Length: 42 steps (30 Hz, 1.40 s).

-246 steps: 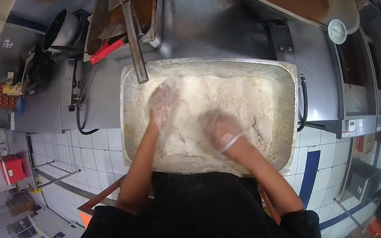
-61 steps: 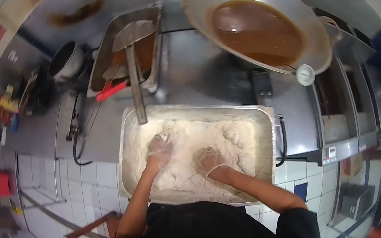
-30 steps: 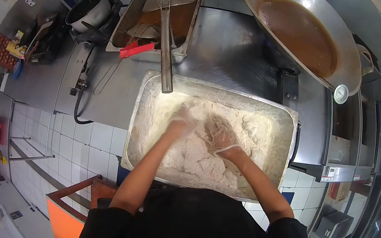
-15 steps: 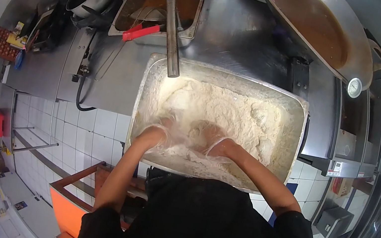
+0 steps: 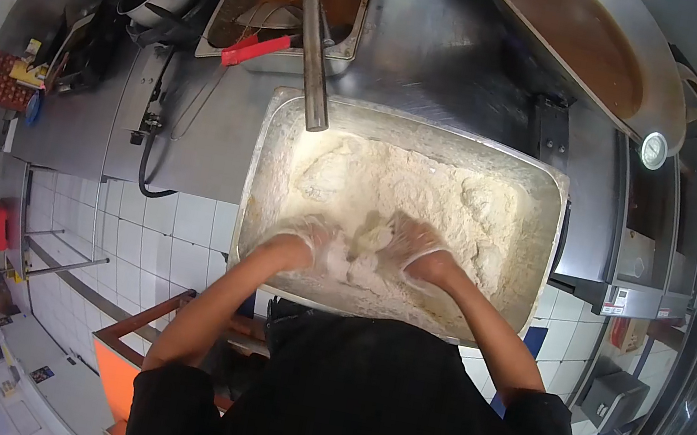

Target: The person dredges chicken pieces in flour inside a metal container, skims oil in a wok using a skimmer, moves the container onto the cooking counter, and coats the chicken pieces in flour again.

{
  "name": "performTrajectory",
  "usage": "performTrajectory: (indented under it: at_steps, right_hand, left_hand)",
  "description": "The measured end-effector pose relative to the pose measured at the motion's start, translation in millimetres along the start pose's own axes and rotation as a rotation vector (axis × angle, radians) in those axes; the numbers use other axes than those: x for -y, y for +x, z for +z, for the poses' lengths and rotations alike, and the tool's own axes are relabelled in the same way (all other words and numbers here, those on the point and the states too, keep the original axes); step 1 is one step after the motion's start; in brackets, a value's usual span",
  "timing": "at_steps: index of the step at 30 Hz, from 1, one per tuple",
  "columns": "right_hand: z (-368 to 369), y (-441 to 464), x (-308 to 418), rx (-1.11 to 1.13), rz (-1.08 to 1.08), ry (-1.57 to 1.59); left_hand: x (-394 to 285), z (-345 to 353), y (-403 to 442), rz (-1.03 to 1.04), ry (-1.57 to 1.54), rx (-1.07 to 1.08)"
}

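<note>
Cream powder [image 5: 410, 177] lies in a metal pan [image 5: 539, 222] in the head view, the pan's long axis running left to right, slightly skewed. Forearms [image 5: 213, 310] slanting inward, the gloved left hand [image 5: 307, 243] and right hand [image 5: 417, 247] reach in; blur hides whether they grip anything

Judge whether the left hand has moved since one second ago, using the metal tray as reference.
Yes: the left hand has moved toward the person's body, closer to the metal tray's near rim.
</note>
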State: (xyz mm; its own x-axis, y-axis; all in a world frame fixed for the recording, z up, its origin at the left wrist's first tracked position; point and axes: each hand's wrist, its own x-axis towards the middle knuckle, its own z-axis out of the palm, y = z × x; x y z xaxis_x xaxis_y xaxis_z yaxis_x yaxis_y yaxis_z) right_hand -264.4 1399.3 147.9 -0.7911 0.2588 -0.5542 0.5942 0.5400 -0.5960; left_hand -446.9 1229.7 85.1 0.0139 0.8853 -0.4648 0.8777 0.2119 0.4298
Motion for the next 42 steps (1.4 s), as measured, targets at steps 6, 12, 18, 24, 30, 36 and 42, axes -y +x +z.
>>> performTrajectory:
  at_steps: [6,12,18,24,30,36,42]
  right_hand:
    - [-14,-2,-29,-0.618,-0.037,-0.175]
    - [33,-7,12,-0.334,-0.151,-0.352]
    - [78,13,26,-0.022,-0.288,-0.201]
    - [98,39,11,-0.058,-0.478,0.005]
    - [112,48,8,-0.093,-0.257,0.276]
    - [95,51,28,0.123,-0.154,0.206]
    - [25,0,46,0.021,-0.038,0.318]
  left_hand:
    - [3,-7,3,0.107,0.087,-0.013]
    - [27,2,25,-0.165,-0.130,0.298]
    - [44,21,7,-0.112,-0.460,0.040]
    - [41,6,4,-0.262,-0.481,0.269]
    - [22,-9,-16,-0.392,-0.666,0.140]
    - [68,29,-11,-0.364,-1.063,0.088]
    - [28,-23,-10,-0.360,-0.934,-0.071]
